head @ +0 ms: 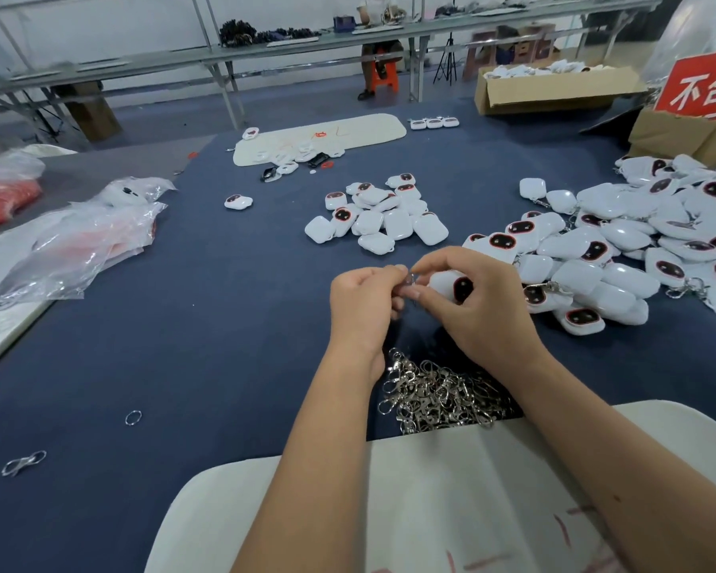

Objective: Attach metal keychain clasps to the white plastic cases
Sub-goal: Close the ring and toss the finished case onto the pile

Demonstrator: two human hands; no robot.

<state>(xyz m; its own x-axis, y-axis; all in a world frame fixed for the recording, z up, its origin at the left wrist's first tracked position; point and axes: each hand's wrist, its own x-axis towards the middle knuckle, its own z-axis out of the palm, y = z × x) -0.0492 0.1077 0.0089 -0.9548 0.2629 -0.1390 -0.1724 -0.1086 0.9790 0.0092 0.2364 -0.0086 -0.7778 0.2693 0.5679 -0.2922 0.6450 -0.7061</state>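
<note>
Fingers (393,279) of two hands pinching one clasp (411,280), one white case (451,285)

A single wide-angle head camera looks forward and down over the blue bench (191,324), close above both hands at centre, with a far workroom wall toward 12 o'clock.

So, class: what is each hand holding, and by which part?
The right hand grips a white plastic case with a dark oval face around its body. The left hand pinches a small metal clasp at the case's edge; the exact spot is hidden.
</note>
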